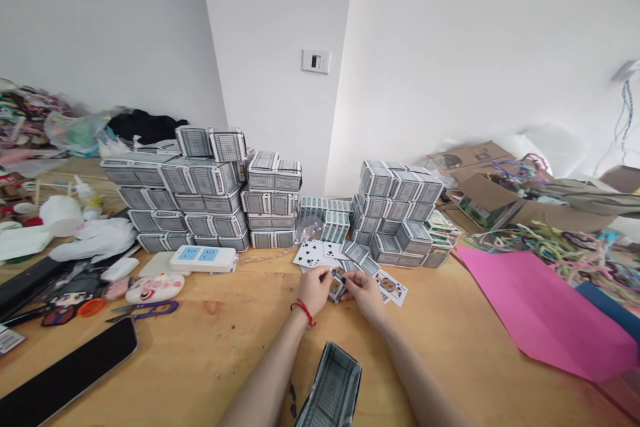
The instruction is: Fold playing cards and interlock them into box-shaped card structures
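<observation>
Both hands meet over the middle of the table, pinching a playing card [336, 285] between them. My left hand [316, 292], with a red string bracelet at the wrist, is closed on the card's left side. On its right side, my right hand [364, 292] is closed with thumb and fingers together. Just beyond lie loose playing cards [311, 253], some face up and some face down. A face-up picture card [393, 287] rests beside my right hand. Nearer to me, between my forearms, stands an open box made of playing cards [333, 383].
Stacked card-built boxes stand at the left [185, 193] and right [400, 200], with green-and-white card packs [336, 225] between. A white power strip [203, 258], purple-handled snips [150, 310] and a black phone [70, 373] lie left. Pink sheet [545, 313] and yarn tangle [550, 247] lie right.
</observation>
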{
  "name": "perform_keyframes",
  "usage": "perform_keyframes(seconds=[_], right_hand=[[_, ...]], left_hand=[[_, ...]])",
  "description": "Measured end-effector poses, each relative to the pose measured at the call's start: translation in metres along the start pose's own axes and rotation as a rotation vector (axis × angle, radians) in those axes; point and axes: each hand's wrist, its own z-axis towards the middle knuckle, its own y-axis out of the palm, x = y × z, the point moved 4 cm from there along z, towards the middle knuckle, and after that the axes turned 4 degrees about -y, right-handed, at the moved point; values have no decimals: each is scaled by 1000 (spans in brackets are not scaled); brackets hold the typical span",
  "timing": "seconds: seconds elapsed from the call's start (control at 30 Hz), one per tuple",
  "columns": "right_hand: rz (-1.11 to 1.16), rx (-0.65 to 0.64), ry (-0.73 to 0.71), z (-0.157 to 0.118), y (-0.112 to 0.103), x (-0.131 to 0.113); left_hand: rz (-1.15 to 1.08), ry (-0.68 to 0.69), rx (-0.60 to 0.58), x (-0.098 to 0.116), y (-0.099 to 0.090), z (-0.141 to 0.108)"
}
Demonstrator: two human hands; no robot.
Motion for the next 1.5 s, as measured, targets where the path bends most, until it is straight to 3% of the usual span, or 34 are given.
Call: perform_keyframes(seconds=[0.2, 0.37, 0.53, 0.9, 1.5], right_hand=[[52, -51, -2, -3, 1, -4], [74, -36, -12, -3, 0, -3], [15, 15, -18, 0, 0, 3], [-61, 46, -1, 3, 0, 9], [14, -26, 12, 0, -1, -1]], left_hand=[[-88, -82, 60, -7, -1, 3], [-178, -104, 13, -13, 1, 6], [-147, -88, -27, -12, 4, 4], [-94, -75, 12, -9, 6, 0], [-176, -71, 6, -8, 1, 3]])
